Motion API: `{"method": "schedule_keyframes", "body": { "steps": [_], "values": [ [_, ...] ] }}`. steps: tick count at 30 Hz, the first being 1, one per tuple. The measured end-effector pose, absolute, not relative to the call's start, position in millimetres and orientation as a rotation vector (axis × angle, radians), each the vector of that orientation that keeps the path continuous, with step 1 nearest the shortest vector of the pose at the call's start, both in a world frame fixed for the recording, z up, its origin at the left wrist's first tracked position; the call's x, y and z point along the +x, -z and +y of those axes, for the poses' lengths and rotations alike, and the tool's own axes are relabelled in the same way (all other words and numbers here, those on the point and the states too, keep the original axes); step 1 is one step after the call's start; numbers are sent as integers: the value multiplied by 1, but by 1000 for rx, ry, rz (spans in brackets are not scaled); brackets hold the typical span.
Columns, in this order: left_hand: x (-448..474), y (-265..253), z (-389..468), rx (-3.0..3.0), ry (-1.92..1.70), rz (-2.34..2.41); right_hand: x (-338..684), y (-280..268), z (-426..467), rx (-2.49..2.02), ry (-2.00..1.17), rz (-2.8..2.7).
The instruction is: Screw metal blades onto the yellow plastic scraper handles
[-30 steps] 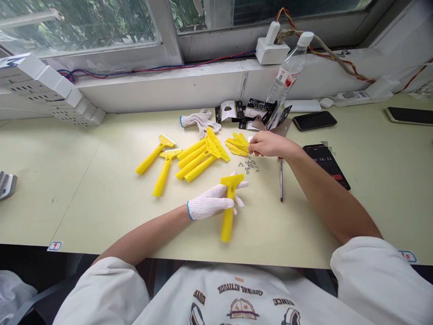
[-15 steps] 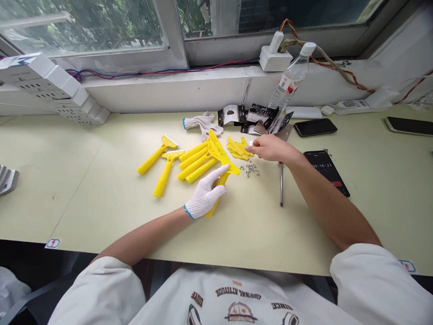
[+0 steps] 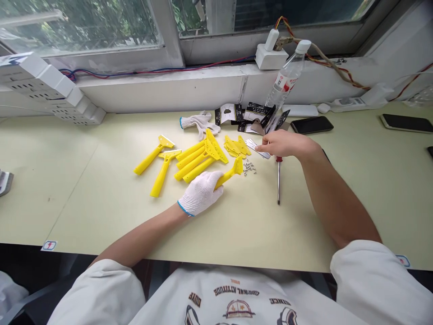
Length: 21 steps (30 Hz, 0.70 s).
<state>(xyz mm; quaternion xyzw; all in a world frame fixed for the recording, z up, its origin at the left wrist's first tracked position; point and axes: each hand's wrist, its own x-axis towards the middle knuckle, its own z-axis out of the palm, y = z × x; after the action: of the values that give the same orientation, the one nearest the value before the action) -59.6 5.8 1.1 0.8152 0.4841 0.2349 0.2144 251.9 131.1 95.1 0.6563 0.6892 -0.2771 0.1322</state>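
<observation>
My left hand [image 3: 202, 193], in a white knit glove with a blue cuff, is wrapped round the handle of a yellow scraper [image 3: 233, 171]. Its head points up and to the right. My bare right hand [image 3: 283, 143] has its fingers closed at the right end of thin whitish scraper blades [image 3: 256, 147]. Several yellow scraper handles [image 3: 199, 158] lie side by side beyond my left hand. Small yellow clamping plates [image 3: 237, 145] are left of the blades, with a scatter of small screws [image 3: 249, 167] just below. A screwdriver [image 3: 278, 180] lies below my right hand, its red grip partly covered.
Two scrapers with metal blades [image 3: 165, 169] lie on the left. A spare glove [image 3: 200, 123], black-and-white packaging cards [image 3: 252, 115] and a bottle [image 3: 287, 76] stand along the back. Phones [image 3: 313, 125] are at the right, and white boxes [image 3: 67, 99] at the back left.
My left hand has closed round the scraper handle and turned its head up to the right. My right hand has shifted slightly right, and more of the blades shows.
</observation>
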Motion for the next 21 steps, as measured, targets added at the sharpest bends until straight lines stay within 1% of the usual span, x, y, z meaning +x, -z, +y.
{"method": "schedule_keyframes", "body": {
  "steps": [4, 7, 12, 21],
  "values": [
    [-83, -11, 26, 2402, -805, 1466, 256, -93, 132, 1886, 800, 1970],
    [-104, -12, 46, 2444, -890, 1713, 256, -90, 133, 1885, 799, 1957],
    [-124, -6, 68, 2432, -746, 1940, 255, -87, 133, 1865, 790, 1949],
    [-136, -7, 75, 2379, -756, 2039, 260, -88, 138, 1866, 740, 1921]
  ]
}}
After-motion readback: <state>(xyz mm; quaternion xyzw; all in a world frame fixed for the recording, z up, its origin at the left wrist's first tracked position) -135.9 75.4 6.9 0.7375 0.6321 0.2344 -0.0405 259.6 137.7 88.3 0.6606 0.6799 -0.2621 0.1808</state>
